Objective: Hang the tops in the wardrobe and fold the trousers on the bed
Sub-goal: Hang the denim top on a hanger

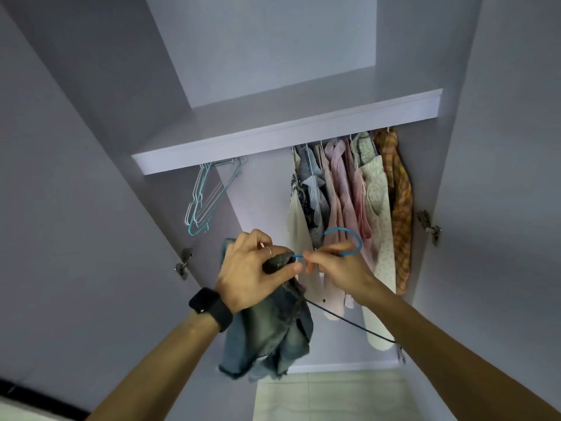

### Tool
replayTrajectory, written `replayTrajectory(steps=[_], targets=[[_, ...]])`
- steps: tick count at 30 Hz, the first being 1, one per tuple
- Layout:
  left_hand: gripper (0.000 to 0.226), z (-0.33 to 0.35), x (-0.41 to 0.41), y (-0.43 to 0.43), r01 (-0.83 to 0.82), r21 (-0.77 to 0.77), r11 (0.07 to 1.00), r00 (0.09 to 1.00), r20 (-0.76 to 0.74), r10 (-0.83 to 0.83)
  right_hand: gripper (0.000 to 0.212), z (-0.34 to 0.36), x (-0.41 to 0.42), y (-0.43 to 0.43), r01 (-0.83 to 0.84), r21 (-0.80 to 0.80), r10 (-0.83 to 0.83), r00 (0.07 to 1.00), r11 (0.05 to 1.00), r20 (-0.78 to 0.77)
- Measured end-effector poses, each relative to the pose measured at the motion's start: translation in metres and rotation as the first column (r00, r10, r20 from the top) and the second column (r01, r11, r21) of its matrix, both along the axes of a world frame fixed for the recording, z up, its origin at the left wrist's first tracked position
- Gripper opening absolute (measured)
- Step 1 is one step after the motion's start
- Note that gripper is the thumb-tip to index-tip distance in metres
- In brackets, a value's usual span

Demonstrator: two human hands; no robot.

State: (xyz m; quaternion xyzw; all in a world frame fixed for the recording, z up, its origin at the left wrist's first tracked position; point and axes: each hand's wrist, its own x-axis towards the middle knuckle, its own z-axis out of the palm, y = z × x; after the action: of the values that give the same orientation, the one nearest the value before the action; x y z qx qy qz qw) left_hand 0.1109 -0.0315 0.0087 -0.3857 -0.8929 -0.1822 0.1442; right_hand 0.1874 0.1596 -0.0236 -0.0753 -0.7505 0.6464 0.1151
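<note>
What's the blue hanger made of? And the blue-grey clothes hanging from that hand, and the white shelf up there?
Blue hanger: probably metal wire with a smooth blue coating. It is very thin yet keeps a tight hook shape.
Garment: looks like washed denim, faded in patches, with a frayed edge at the bottom.
Shelf: a smooth, matte white board, maybe painted or laminated wood. The look doesn't show which.

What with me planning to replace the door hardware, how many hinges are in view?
2 for certain: the left hinge at mid-height, the right hinge slightly higher. A metal piece lower right may be a third.
</note>
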Motion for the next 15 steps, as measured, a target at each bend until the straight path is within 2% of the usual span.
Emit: replayTrajectory(steps=[2, 3, 5, 6, 7, 9, 12, 15], targets=[[0.054, 0.004, -0.005, -0.004, 0.018, -0.089, 0.996, 0.999, -0.032, -0.021, 0.027, -0.001, 0.001, -0.003, -0.008, 0.031, 0.008, 1.0, 0.999, 0.018], [0.057, 0.008, -0.009, -0.005, 0.051, -0.152, 0.987, 0.998, 0.028, -0.047, 0.026, -0.002, 0.0, -0.004, -0.014, 0.057, 0.013, 1.0, 0.998, 0.021], [0.051, 0.016, -0.016, -0.007, 0.137, -0.188, 0.972, 0.949, 0.308, -0.074, 0.024, -0.003, -0.004, -0.002, -0.035, 0.075, 0.035, 0.999, 0.997, 0.0], [0.042, 0.017, -0.018, -0.008, 0.169, -0.19, 0.967, 0.912, 0.402, -0.08, 0.024, -0.004, -0.005, -0.001, -0.048, 0.085, 0.048, 0.999, 0.995, -0.004], [0.032, 0.018, -0.019, -0.009, 0.193, -0.205, 0.96, 0.898, 0.43, -0.088, 0.024, -0.006, -0.006, 0.0, -0.056, 0.094, 0.057, 0.998, 0.994, -0.004], [0.02, 0.015, -0.019, -0.009, 0.2, -0.301, 0.932, 0.929, 0.361, -0.083, 0.022, -0.009, -0.008, 0.004, -0.05, 0.115, 0.05, 0.999, 0.992, 0.004], [0.024, 0.015, -0.015, -0.002, 0.114, -0.441, 0.89, 0.988, 0.14, -0.057, 0.021, -0.011, -0.011, 0.012, 0.016, 0.151, -0.014, 1.0, 0.988, -0.013], [0.029, 0.015, -0.014, 0.006, 0.056, -0.494, 0.868, 0.998, 0.022, -0.052, 0.015, -0.009, -0.012, 0.019, 0.1, 0.215, -0.09, 0.994, 0.972, -0.054]])
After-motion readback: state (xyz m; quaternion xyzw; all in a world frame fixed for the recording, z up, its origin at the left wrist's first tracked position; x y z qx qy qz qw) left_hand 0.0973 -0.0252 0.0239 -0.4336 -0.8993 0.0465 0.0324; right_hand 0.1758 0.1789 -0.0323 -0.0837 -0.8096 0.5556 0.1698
